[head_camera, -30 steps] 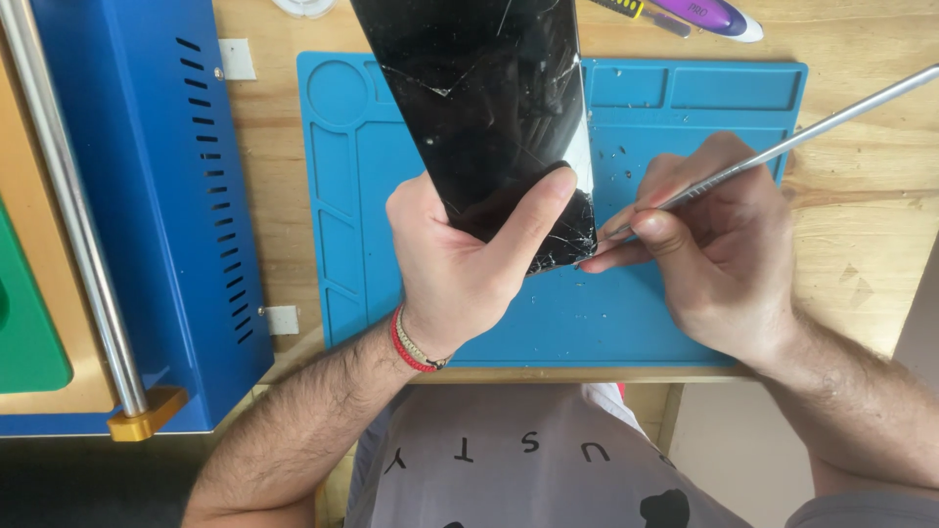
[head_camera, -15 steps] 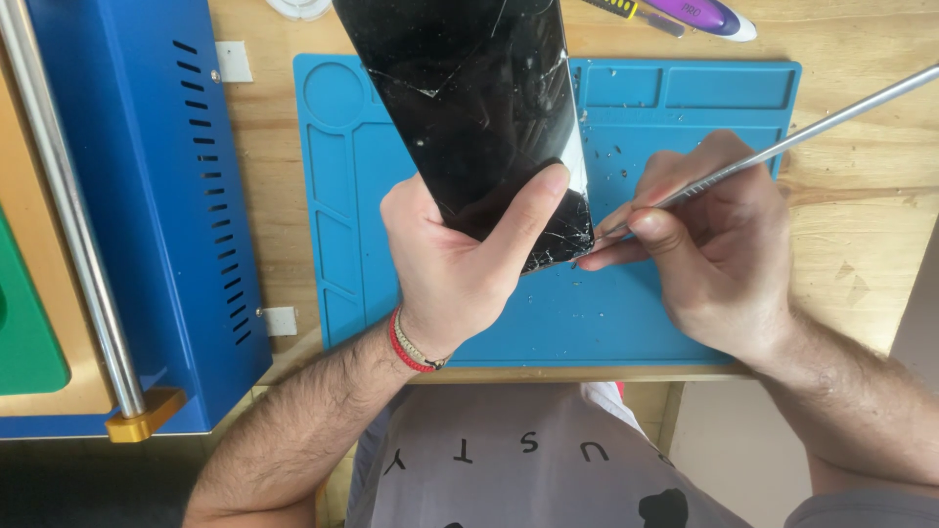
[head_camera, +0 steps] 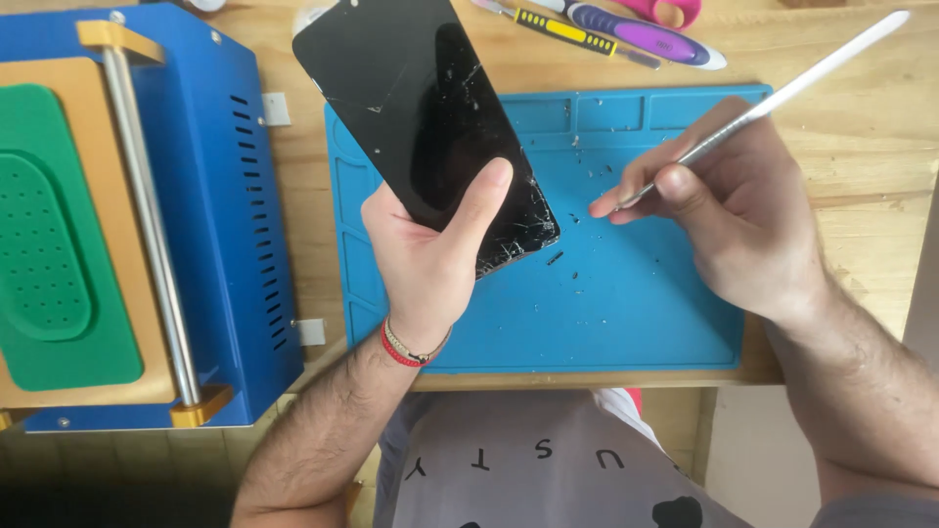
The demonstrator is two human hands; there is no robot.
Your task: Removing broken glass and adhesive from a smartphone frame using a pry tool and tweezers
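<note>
Metal spudger [head_camera: 773,103], pinched in right hand [head_camera: 734,225], has withdrawn from cracked phone [head_camera: 430,127] gripped by left hand [head_camera: 430,254].

Head view, sole camera: I look steeply down from above my own hands, close in. My left hand [head_camera: 430,259] sits centre, my right hand [head_camera: 738,215] right of it; blue mat [head_camera: 636,313] beneath both, blue machine [head_camera: 225,225] beyond the left.
</note>
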